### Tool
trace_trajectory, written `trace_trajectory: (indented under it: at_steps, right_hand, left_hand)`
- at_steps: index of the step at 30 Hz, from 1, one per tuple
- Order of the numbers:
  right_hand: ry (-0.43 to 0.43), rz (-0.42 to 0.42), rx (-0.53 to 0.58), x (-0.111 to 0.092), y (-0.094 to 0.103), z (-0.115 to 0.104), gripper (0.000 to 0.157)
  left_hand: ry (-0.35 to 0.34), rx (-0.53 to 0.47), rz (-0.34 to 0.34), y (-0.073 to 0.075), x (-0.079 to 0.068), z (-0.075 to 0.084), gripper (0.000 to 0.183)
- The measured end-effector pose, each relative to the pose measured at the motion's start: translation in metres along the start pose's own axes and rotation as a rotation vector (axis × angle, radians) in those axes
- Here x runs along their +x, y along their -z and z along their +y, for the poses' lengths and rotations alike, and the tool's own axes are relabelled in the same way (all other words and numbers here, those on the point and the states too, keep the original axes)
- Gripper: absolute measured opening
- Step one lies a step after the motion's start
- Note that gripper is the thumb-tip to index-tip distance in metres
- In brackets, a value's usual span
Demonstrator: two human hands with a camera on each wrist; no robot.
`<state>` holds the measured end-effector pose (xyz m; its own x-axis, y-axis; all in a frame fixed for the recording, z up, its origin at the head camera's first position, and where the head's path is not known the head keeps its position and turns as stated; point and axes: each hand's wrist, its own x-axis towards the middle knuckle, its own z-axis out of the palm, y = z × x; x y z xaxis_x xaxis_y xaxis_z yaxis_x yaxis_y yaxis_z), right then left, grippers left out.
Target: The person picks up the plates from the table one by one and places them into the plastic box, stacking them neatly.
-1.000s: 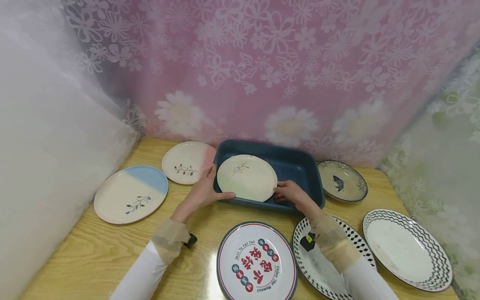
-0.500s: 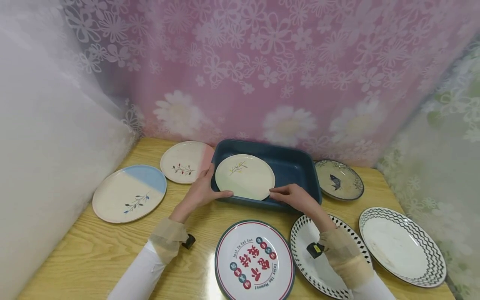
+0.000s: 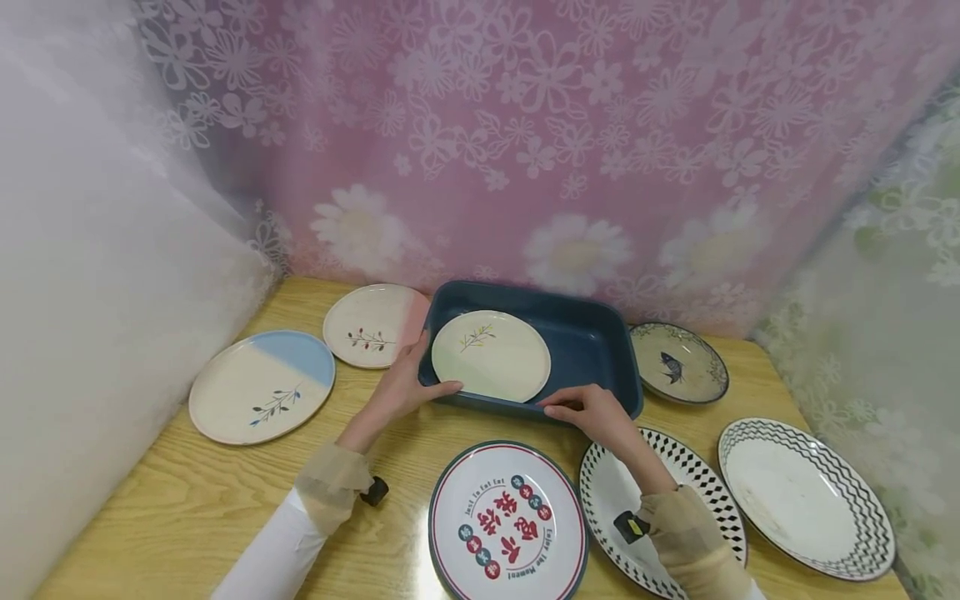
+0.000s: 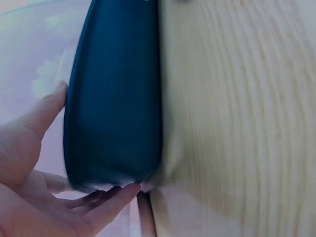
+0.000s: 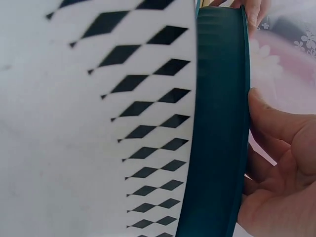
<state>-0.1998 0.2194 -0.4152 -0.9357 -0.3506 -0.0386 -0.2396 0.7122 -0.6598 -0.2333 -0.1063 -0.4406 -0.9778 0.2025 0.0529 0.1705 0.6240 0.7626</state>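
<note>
A dark blue rectangular basin (image 3: pixel 592 354) stands at the back of the table. In its left half lies an oval cream-and-green plate (image 3: pixel 495 358) with a yellow twig design. My left hand (image 3: pixel 399 386) holds the basin's near left corner, thumb on the front rim and fingers along the end wall. In the left wrist view, the fingers reach the basin (image 4: pixel 116 98) end. My right hand (image 3: pixel 592 412) grips the front rim near the middle, apart from the plate. In the right wrist view, the thumb touches the rim and the other fingers bend behind it, partly hidden.
Left of the basin lie a pink-edged plate (image 3: pixel 367 317) and a blue-edged plate (image 3: pixel 262 387). A round plate with red characters (image 3: pixel 510 525) is in front. At right are a diamond-rimmed plate (image 3: pixel 622 500), a wavy-rimmed plate (image 3: pixel 802 500) and a fish plate (image 3: pixel 686 367).
My right hand has let go of the plate's right edge and moved down to the basin's front rim. The left hand stays at the corner; the plate lies about where it was.
</note>
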Motion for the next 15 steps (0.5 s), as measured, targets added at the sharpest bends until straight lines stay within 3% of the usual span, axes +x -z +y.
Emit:
trace_trajectory:
  at_steps: [7,11,15]
  right_hand:
    - [-0.009,0.024,0.009,-0.003,-0.002,0.000,0.018]
    - [-0.012,0.023,0.011,-0.003,-0.003,0.000,0.018]
    - [-0.010,0.026,0.015,-0.002,-0.003,0.001,0.019]
  left_hand:
    - [-0.035,-0.009,0.083,0.029,-0.014,-0.015,0.073]
    - [-0.036,0.027,0.155,0.060,-0.028,-0.028,0.055]
    - [0.026,0.078,0.237,0.097,-0.048,-0.043,0.050]
